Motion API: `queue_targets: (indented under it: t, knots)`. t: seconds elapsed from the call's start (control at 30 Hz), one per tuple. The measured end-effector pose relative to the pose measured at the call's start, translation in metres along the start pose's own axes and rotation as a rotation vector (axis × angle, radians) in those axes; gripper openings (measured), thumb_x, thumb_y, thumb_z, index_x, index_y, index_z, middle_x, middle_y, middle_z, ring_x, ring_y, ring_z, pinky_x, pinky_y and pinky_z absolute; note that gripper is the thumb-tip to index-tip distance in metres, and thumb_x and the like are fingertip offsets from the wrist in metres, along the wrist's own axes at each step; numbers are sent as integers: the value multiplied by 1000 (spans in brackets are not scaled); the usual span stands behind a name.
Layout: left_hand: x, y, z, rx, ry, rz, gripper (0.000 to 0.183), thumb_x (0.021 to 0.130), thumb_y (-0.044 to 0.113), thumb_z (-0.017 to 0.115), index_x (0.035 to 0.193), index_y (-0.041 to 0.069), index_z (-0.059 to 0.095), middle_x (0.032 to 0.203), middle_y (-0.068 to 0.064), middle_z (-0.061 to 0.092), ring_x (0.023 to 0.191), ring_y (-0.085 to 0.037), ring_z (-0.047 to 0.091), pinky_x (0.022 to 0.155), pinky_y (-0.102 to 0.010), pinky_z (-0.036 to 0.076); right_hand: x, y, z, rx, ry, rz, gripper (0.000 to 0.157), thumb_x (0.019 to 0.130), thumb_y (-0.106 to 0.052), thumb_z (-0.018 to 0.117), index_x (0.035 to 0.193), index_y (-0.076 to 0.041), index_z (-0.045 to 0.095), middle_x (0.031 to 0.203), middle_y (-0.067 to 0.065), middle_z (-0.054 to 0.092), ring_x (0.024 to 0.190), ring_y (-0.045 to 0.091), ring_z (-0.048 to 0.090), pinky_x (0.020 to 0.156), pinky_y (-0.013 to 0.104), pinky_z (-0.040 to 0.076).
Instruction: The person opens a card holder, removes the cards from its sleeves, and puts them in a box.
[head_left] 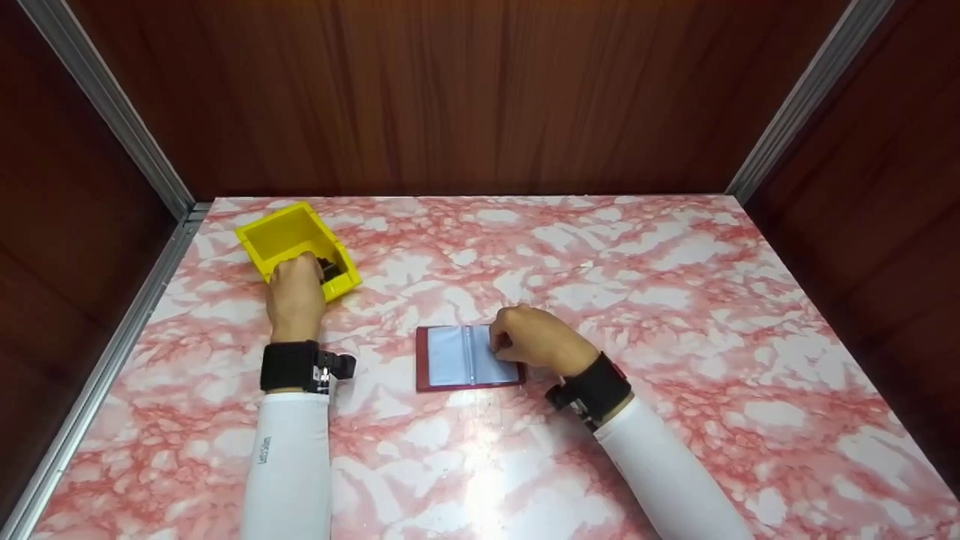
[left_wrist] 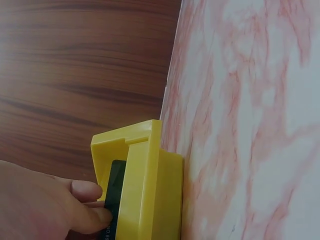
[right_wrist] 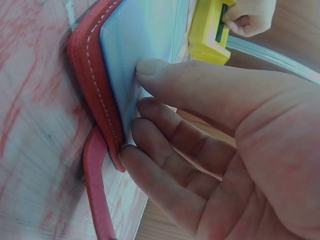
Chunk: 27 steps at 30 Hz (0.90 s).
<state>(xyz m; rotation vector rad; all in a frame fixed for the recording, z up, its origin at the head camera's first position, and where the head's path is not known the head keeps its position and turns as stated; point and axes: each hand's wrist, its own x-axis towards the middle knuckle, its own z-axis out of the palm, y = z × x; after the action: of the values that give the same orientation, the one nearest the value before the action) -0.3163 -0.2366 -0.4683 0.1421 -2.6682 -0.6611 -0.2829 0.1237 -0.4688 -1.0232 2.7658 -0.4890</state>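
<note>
At the left, my left hand (head_left: 297, 294) reaches into a yellow bin (head_left: 281, 229). In the left wrist view its thumb and fingers pinch a dark flat card (left_wrist: 115, 187) with small pale lettering, beside the bin wall. A red card holder (head_left: 422, 360) lies spread out on the table, showing clear bluish sleeves (head_left: 448, 356). My right hand (head_left: 541, 339) is over its right page. In the right wrist view the thumb tip and bent fingertips rest against the sleeve's edge, with gaps between them. White stitching and a red strap (right_wrist: 95, 175) show on the holder.
The pink and white marbled table (head_left: 660, 285) is bounded by dark wood-grain panels (head_left: 480, 97) at the back and both sides. Metal rails (head_left: 112, 97) run along the corners. The bin stands near the back left corner.
</note>
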Motion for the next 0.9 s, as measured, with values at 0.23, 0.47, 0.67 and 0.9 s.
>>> queue_targets:
  t: [0.23, 0.47, 0.67, 0.9]
  knots:
    - [-1, 1, -9, -4, 42, -11, 21, 100, -12, 54, 105, -12, 75, 108, -37, 76, 105, -59, 72, 94, -67, 58, 2, -2, 1, 4, -16, 10, 7, 91, -3, 80, 93, -9, 84, 99, 8, 79, 87, 17, 66, 84, 38, 60]
    - [-6, 16, -29, -46, 33, -64, 21, 105, -6, 55, 110, -10, 75, 115, -35, 76, 108, -57, 73, 92, -66, 60, 3, -1, 2, -12, -32, 30, 6, 92, -4, 80, 93, -9, 83, 99, 8, 78, 86, 18, 65, 84, 38, 60]
    - [-13, 36, -44, -76, 36, -68, 18, 105, 0, 61, 112, -9, 75, 114, -33, 77, 107, -55, 74, 93, -66, 59, 3, 1, 1, -17, -32, 26, 5, 92, -4, 81, 93, -9, 83, 99, 8, 77, 86, 18, 65, 84, 39, 60]
    - [-29, 61, -56, -118, 9, -27, 14, 101, 3, 70, 105, -7, 78, 108, -30, 79, 102, -52, 76, 91, -62, 61, 2, 3, 3, -26, -40, 25, 6, 92, -3, 80, 93, -8, 83, 98, 8, 77, 86, 18, 65, 85, 40, 60]
